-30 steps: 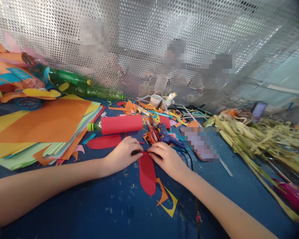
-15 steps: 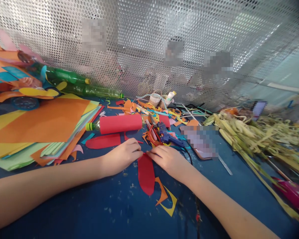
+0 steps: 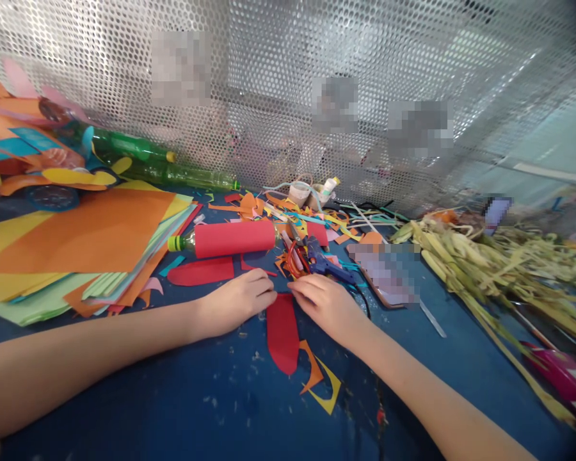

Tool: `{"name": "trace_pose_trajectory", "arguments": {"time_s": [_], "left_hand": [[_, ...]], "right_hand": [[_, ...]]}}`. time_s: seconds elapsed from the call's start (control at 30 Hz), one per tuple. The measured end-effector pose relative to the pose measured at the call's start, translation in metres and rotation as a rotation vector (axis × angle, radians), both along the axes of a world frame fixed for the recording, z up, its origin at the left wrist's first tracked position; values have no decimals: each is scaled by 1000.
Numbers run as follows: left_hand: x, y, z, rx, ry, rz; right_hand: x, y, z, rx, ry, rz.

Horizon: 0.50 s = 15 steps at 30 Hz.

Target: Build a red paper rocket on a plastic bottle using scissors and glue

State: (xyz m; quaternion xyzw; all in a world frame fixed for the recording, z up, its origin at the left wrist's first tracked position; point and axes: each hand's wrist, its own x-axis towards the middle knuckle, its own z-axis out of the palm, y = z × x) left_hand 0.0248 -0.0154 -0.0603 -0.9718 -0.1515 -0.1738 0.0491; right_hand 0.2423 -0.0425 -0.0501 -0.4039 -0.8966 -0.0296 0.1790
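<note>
A red paper piece with a rounded tip (image 3: 283, 336) lies on the blue table (image 3: 173, 397), its straight end between my hands. My left hand (image 3: 242, 296) has its curled fingers at the paper's upper left corner, pinching or pressing it. My right hand (image 3: 329, 307) is beside the upper right corner, fingers bent; what is under its fingertips is hidden. Behind my left hand lie a second red paper piece (image 3: 200, 272) and a bottle wrapped in red paper (image 3: 235, 238). Red-handled scissors (image 3: 296, 259) and a blue glue gun (image 3: 329, 264) lie beyond my right hand.
Stacked coloured paper (image 3: 96, 230) and green bottles (image 3: 134, 147) are at the left. Orange and yellow scraps (image 3: 312, 371) lie near the red piece. A phone (image 3: 384, 275), dried husks (image 3: 465, 275) and a magenta object (image 3: 557, 371) are at the right. Perforated mesh (image 3: 269, 83) stands behind.
My right hand's fingertips have moved slightly right and up, away from the red paper's top edge, which shows more. My left hand has hardly moved.
</note>
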Motion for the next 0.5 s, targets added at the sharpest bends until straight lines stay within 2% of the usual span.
{"name": "trace_pose_trajectory", "arguments": {"time_s": [0.13,0.37,0.5], "left_hand": [[-1,2,-1,-81,-70,4],[-2,2,-1,-415,-338,147],[-3,3,1,-475,-396,116]], "right_hand": [[-6,-2,-6,-115,114,-26],[-8,-6,-3,-88,284,-59],[-11,-8,-2,-165,364,-82]]}}
